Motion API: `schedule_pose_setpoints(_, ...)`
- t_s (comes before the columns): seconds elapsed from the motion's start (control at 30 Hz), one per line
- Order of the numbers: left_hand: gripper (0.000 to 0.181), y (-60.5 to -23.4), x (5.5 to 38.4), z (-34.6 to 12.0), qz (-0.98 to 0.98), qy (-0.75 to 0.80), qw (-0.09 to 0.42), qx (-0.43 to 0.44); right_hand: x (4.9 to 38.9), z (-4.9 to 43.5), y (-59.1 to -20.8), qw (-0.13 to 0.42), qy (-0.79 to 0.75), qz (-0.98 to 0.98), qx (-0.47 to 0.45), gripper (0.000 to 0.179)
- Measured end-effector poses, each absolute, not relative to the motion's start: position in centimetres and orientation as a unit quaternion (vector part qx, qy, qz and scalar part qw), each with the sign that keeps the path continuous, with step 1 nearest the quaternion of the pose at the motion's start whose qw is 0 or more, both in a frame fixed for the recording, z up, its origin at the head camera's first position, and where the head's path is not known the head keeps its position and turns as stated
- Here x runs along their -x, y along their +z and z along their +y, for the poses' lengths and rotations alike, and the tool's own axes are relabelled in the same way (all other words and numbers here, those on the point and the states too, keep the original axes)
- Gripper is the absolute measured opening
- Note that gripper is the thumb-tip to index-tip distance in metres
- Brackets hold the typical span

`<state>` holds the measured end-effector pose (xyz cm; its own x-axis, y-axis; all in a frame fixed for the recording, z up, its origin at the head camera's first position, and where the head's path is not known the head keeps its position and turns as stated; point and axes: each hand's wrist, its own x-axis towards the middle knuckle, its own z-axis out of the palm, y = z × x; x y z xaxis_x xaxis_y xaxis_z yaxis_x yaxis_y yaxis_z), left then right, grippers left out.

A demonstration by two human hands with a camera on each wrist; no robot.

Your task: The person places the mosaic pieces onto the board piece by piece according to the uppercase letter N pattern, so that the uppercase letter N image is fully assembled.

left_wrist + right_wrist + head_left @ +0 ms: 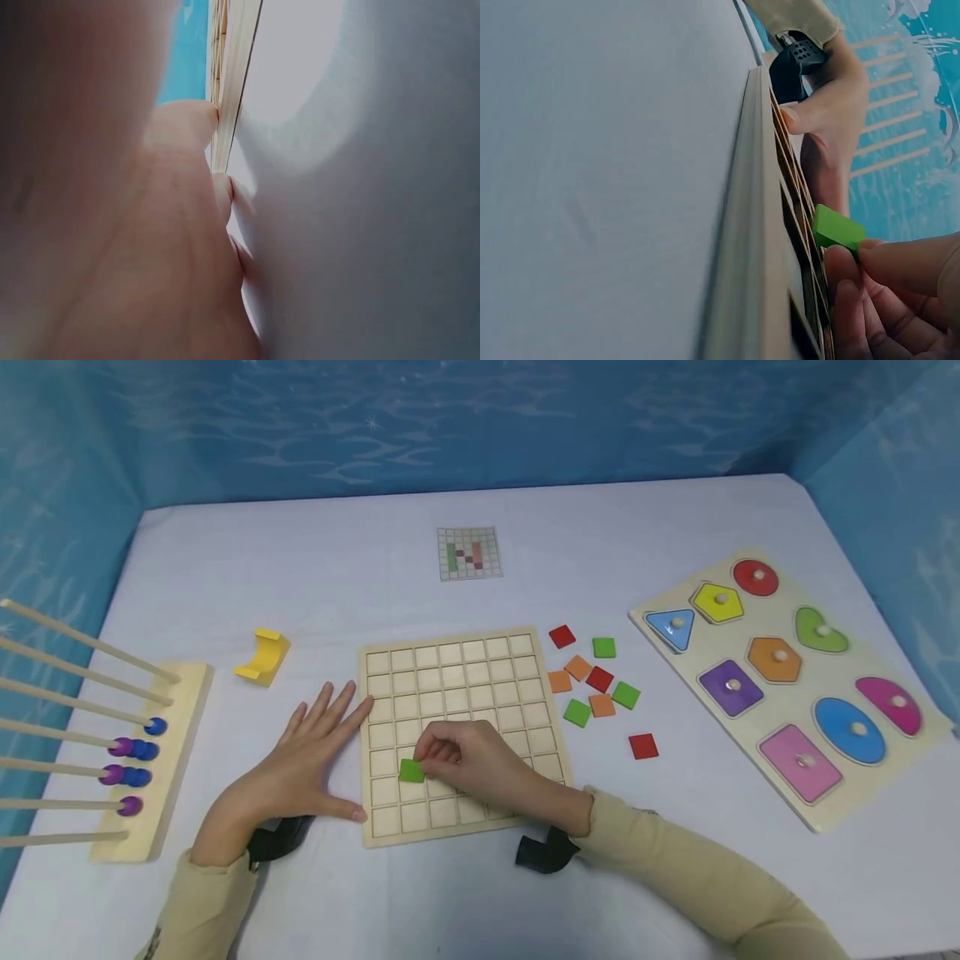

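The right hand pinches a green tile at its fingers' nine o'clock, perhaps touching the board, the left hand with fingers spread.

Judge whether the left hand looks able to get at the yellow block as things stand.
Probably yes: the left hand grips nothing, and nothing stands between it and the yellow block, though it would likely have to leave the board.
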<state>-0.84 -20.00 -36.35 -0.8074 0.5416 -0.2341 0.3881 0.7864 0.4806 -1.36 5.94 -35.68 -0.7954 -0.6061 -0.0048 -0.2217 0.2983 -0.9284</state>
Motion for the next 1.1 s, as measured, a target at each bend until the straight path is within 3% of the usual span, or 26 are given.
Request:
schedule_pose_setpoints(0.77, 0.128, -36.0, 0.8, -20.0, 0.922, 0.228, 0.170, -0.264, 0.8, 5.7, -35.3, 0.130, -0.436, 0.832, 0.317, 0.003)
schedule_pose_setpoints(0.97, 0.129, -36.1, 0.7, -20.0, 0.921, 0.226, 0.172, -0.265, 2.2, 8.5, -34.0, 0.096, -0.469, 0.823, 0.307, 0.010)
schedule_pose_setpoints(1.1, 0.128, -36.1, 0.6, -20.1, 0.919, 0.233, 0.167, -0.270, 2.9, 12.4, -32.8, 0.065, -0.478, 0.838, 0.253, 0.016)
